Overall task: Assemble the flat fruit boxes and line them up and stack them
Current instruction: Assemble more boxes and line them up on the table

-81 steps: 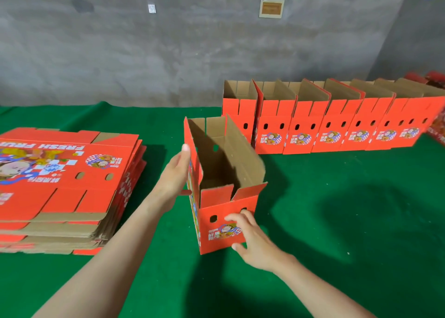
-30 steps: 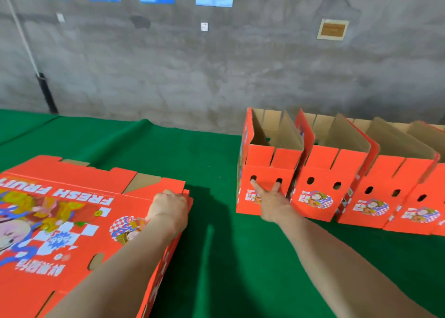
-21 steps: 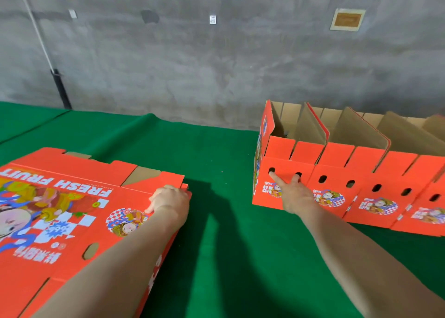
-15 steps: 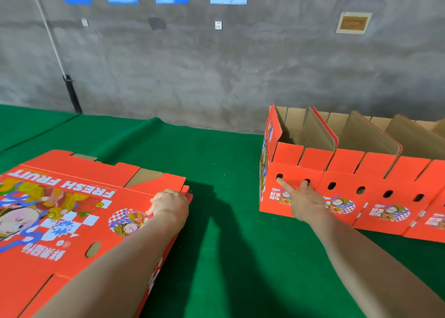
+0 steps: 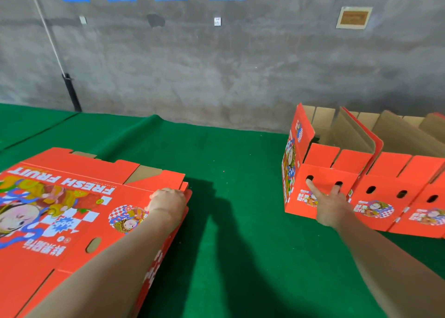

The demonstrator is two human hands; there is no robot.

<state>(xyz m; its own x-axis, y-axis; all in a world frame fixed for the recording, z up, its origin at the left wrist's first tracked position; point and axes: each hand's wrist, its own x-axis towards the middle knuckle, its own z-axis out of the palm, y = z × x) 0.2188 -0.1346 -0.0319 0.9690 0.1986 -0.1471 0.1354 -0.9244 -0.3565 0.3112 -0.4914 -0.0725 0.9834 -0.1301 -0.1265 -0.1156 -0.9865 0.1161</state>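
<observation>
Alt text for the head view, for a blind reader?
A person's left hand grips the top flat box of a stack, while the right hand has two fingers in the holes of the end assembled box of a row. Both stand on a green table by a grey wall.

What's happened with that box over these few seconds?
The assembled box moved from mid-table back and right, joining the left end of the row. The right hand presses straight fingers against its front. The left hand let go of it and grips the edge of the top flat box. The stack and row stayed put.
</observation>
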